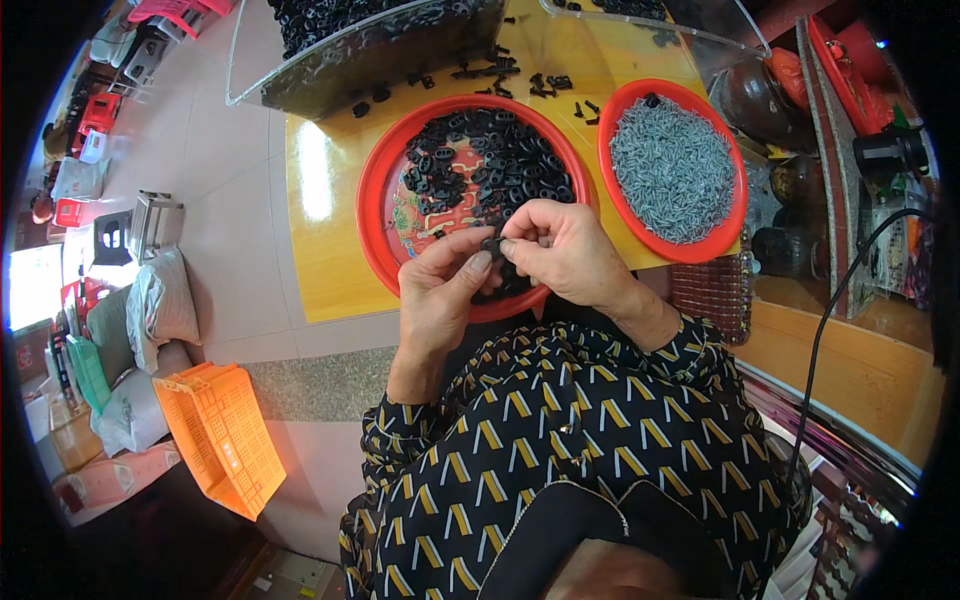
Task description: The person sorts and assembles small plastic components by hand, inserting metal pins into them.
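Note:
My left hand [440,290] pinches a small black plastic part [490,245] between thumb and fingers. Against that same part, the thumb and forefinger of my right hand [575,255] are closed; whether they also grip a screw is too small to tell. Both hands are over the near edge of a round red tray [371,195] with a printed bottom. Loose black oval plastic parts [530,165] are spread in it, some hidden beneath my hands. To the right, a smaller red tray [741,190] is heaped with silver screws [670,170].
A clear bin [390,62] of black parts stands at the table's far left, another clear bin [660,35] at the far right. Black pieces [545,85] lie scattered on the yellow table [325,250]. An orange crate [225,440] is at lower left; a black cable [825,320] hangs at right.

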A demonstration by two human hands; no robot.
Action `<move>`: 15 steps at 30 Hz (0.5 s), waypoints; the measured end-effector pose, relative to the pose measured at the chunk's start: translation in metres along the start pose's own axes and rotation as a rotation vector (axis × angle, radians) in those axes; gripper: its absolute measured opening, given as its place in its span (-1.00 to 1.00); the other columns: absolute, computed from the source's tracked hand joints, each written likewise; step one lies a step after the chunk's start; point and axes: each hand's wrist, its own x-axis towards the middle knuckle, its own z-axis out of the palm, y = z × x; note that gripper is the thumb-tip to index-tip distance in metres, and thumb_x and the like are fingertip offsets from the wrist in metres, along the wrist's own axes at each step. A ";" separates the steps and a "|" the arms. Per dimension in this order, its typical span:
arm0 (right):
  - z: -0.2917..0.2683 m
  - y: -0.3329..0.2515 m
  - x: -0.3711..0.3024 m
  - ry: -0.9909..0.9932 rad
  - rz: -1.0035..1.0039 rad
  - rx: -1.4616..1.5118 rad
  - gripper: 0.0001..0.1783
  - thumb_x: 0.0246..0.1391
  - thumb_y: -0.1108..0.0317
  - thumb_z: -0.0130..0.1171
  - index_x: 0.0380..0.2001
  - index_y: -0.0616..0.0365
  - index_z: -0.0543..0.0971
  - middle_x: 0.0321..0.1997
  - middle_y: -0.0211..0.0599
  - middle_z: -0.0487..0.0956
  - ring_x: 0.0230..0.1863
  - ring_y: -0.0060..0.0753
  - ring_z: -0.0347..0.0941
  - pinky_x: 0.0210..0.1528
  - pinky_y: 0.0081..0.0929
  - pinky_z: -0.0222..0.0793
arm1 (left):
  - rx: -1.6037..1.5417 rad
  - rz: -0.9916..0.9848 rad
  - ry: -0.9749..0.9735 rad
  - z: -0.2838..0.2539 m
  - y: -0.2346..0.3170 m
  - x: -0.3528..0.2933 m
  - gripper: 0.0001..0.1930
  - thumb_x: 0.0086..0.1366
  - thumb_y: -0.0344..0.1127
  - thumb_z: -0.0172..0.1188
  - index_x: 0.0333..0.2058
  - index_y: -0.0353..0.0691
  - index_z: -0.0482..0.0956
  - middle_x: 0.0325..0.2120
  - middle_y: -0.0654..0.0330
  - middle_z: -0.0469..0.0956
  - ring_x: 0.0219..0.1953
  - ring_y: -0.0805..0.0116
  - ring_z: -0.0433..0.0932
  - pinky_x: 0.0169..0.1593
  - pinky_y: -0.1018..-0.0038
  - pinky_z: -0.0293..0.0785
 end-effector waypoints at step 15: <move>-0.013 0.003 0.004 -0.233 0.168 0.373 -0.87 -0.09 0.45 0.15 -0.44 0.24 0.45 -0.57 -0.41 0.46 -0.61 -0.67 0.39 -0.58 -0.75 0.37 | 0.254 0.162 -0.088 -0.004 -0.001 -0.007 -0.72 0.12 -0.55 0.02 -0.14 -0.37 0.42 -0.46 0.28 0.44 -0.48 0.63 0.34 -0.42 0.73 0.28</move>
